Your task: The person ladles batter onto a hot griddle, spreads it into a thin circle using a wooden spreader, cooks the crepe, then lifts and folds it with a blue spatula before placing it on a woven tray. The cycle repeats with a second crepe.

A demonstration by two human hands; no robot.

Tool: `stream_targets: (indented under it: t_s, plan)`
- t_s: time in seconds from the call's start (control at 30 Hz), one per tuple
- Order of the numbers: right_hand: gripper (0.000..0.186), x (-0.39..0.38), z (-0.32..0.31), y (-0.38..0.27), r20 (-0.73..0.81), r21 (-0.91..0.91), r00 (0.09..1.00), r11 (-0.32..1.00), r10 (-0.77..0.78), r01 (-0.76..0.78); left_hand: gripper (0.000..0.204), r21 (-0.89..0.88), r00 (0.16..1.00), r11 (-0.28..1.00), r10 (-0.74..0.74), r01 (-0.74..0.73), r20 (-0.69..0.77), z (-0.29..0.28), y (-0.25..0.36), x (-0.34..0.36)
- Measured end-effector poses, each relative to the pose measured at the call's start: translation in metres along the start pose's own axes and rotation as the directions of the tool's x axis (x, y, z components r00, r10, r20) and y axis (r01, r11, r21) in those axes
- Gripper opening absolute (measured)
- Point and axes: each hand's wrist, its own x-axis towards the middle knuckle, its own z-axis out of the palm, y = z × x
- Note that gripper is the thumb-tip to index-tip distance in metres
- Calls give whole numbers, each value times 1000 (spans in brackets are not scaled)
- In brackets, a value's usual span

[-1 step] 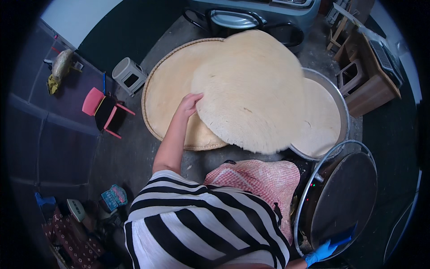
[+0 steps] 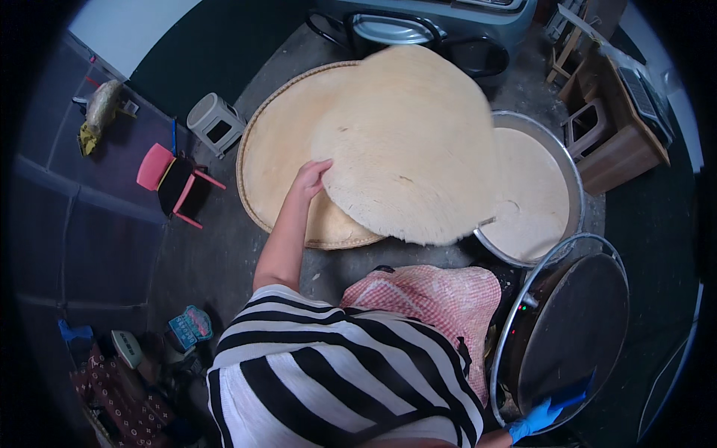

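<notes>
A large, thin, round pancake (image 2: 411, 142), pale and slightly blurred, hangs from my bare left hand (image 2: 312, 178), whose fingers pinch its left edge. It spreads over the right part of a round woven tray (image 2: 241, 160), where similar pale pancake (image 2: 287, 127) lies, and overlaps the near-left rim of a metal basin (image 2: 577, 183) holding cream-coloured batter (image 2: 536, 183). At the lower right, my right hand (image 2: 532, 422), in a blue glove, is closed on a blue scraper (image 2: 573, 393). The scraper is over the near edge of a dark round griddle (image 2: 579, 328).
A metal ring (image 2: 499, 351) surrounds the griddle. A red-checked cloth (image 2: 441, 291) covers my lap. Left of the tray are a grey stool (image 2: 215, 123) and a pink chair (image 2: 155, 168). Beyond it stands a dark-framed chair (image 2: 351, 33); a wooden cabinet (image 2: 620, 149) is at right.
The pancake has shifted a little left and away from me, uncovering more of the basin's left side. My left hand moved slightly left. My right hand looks unmoved.
</notes>
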Motion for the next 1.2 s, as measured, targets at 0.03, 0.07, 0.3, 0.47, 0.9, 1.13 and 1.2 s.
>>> stream_targets:
  t_s: [0.03, 0.07, 0.3, 0.47, 0.9, 1.13, 1.2]
  plan:
    - [51, 0, 1, -5, 10, -22, 1000, 1000, 1, -1, 18, -2, 997, 1000, 13, -13, -74, -25, -12, 0]
    - [51, -1, 2, -10, 30, 23, 1000, 1000, -5, 5, 18, -42, 985, 999, 21, -29, -171, -48, -25, 1]
    - [49, -5, -4, -38, 53, 47, 998, 998, 29, -31, 20, -333, 880, 941, -106, -62, -462, -172, -118, 28]
    - [50, -12, -5, -37, 55, 105, 995, 990, 83, -89, 14, -269, 632, 961, -171, -62, -756, -245, -165, 50]
    - [47, -49, -47, 65, -54, 118, 915, 913, 399, -391, 63, 724, 476, 571, 549, 386, -687, -68, -106, -2]
    - [47, -126, -73, 220, -106, 766, 552, 422, 827, -485, 48, 818, 909, 409, 279, -403, 308, 76, -210, 48]
    - [47, -143, -74, 255, -159, 711, 533, 471, 831, -522, 44, 700, 882, 545, 193, -461, 430, 129, -231, 54]
